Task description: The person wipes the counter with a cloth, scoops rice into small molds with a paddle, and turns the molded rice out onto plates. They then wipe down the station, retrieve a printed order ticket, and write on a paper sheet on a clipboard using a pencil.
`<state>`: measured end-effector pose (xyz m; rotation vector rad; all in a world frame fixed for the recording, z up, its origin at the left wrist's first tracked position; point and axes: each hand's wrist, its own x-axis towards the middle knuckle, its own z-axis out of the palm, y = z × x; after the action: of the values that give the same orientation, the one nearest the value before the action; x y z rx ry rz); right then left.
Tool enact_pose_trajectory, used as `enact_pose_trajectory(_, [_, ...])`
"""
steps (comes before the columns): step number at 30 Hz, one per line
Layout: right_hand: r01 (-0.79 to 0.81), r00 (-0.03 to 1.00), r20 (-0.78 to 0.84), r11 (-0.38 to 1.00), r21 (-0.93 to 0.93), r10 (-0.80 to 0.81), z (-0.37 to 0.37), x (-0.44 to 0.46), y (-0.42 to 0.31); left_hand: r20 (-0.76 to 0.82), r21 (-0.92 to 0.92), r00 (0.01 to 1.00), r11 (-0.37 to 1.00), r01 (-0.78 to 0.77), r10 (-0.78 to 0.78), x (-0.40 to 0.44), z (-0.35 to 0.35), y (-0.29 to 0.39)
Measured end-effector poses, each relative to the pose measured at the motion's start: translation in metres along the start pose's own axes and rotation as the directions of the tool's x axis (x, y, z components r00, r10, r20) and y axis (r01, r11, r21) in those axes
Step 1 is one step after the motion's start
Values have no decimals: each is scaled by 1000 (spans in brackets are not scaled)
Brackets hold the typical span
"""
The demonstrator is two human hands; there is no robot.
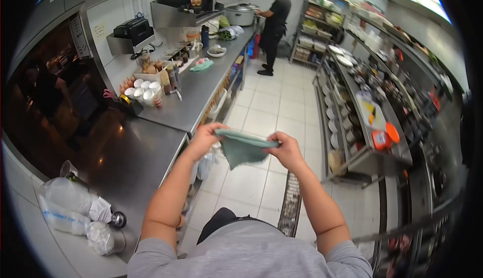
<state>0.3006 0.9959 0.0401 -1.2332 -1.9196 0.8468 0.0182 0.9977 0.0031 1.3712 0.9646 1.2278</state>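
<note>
A green cloth hangs in the air between my two hands, over the tiled floor. Its upper edge is folded and stretched fairly straight, while a loose corner droops below. My left hand pinches the cloth's left end, and my right hand grips the right end between thumb and fingers. Both arms reach forward from my grey shirt. To the left of the cloth runs the steel counter, apart from it. A second green cloth lies crumpled farther up that counter.
White cups and sauce bottles stand on the left counter. Plastic-wrapped packs lie at near left. A person stands at the far end. On the right, a steel shelf table carries dishes and an orange-lidded container.
</note>
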Motion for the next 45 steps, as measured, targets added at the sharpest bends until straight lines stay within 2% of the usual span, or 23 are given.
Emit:
enact_pose_trajectory(1, [240, 965, -100, 970, -32, -242, 14, 45, 3, -53, 14, 997, 998, -62, 63, 29, -23, 9])
enact_pose_trajectory(2, [377, 909, -161, 923, -84, -386, 28, 89, 1, -150, -55, 984, 995, 86, -93, 56, -46, 21])
enact_pose_trajectory(3, [443, 874, -191, 894, -65, -446, 43, 128, -1, -164, -7, 984, 998, -66, 64, 87, -74, 20])
enact_pose_trajectory(4, [516, 836, -160, 851, -99, -525, 56, 165, 3, -164, 44, 962, 976, -212, 216, 114, -103, 16])
enact_pose_trajectory(7, [653, 758, 61, 753, -88, -650, 99, 260, 45, -172, 145, 954, 964, -221, 245, 182, -180, -11])
enact_pose_trajectory(8, [657, 752, 132, 751, -71, -646, 110, 286, 68, -186, 132, 973, 985, -110, 134, 205, -204, -33])
enact_pose_trajectory(11, [531, 832, 195, 847, -6, -520, 101, 345, 101, -193, 134, 965, 969, 206, -179, 259, -220, -71])
enact_pose_trajectory(12, [520, 838, 194, 854, 0, -510, 97, 365, 114, -189, 134, 963, 966, 220, -193, 282, -218, -75])
enact_pose_trajectory(15, [0, 954, 290, 972, 235, -71, 90, 421, 153, -134, 33, 950, 957, 290, -283, 347, -220, -94])
enact_pose_trajectory(16, [-9, 957, 285, 970, 243, -63, 92, 442, 164, -127, 40, 948, 953, 299, -292, 370, -227, -101])
enact_pose_trajectory(18, [-243, 910, 405, 904, 353, 86, 94, 490, 181, -173, 50, 921, 930, 363, -350, 416, -244, -111])
enact_pose_trajectory(20, [-146, 938, 347, 919, 365, 11, 95, 539, 221, -184, 111, 926, 929, 354, -331, 468, -267, -153])
enact_pose_trajectory(21, [-91, 953, 303, 946, 311, -8, 87, 565, 236, -522, 530, 841, 720, 449, -140, 495, -262, -167])
enact_pose_trajectory(22, [-35, 965, 259, 966, 256, -34, 79, 591, 253, -678, 728, 706, 317, 608, 206, 519, -258, -184])
enact_pose_trajectory(25, [-110, 954, 295, 978, 177, 53, 35, 656, 336, -533, 840, 845, 89, 535, -53, 545, -266, -315])
enact_pose_trajectory(28, [-454, 860, 337, 875, 166, 383, -3, 712, 424, -595, 786, 803, 176, 592, -40, 596, -228, -296])
enact_pose_trajectory(29, [-503, 826, 364, 854, 132, 430, -15, 732, 444, -564, 811, 816, 101, 576, -128, 618, -222, -291])
enact_pose_trajectory(30, [-508, 823, 363, 852, 126, 437, -22, 758, 458, -533, 833, 813, 25, 553, -234, 641, -216, -294])
enact_pose_trajectory(34, [-535, 803, 399, 831, 152, 443, -30, 859, 476, -487, 867, 840, -22, 497, -240, 784, -227, -339])
enact_pose_trajectory(37, [-331, 837, 503, 932, 151, 215, -27, 942, 494, -387, 922, 904, -45, 385, -182, 908, -241, -377])
enact_pose_trajectory(38, [-336, 840, 495, 930, 150, 224, -28, 967, 506, -351, 931, 924, 45, 362, -153, 950, -246, -384])
enact_pose_trajectory(42, [-122, 810, 540, 965, -231, 231, -34, 1045, 598, -255, 936, 958, 215, 279, -133, 1110, -268, -407])
enact_pose_trajectory(45, [-161, 808, 412, 830, -534, 421, -59, 1033, 739, -189, 944, 981, 267, 193, -42, 1212, -279, -423])
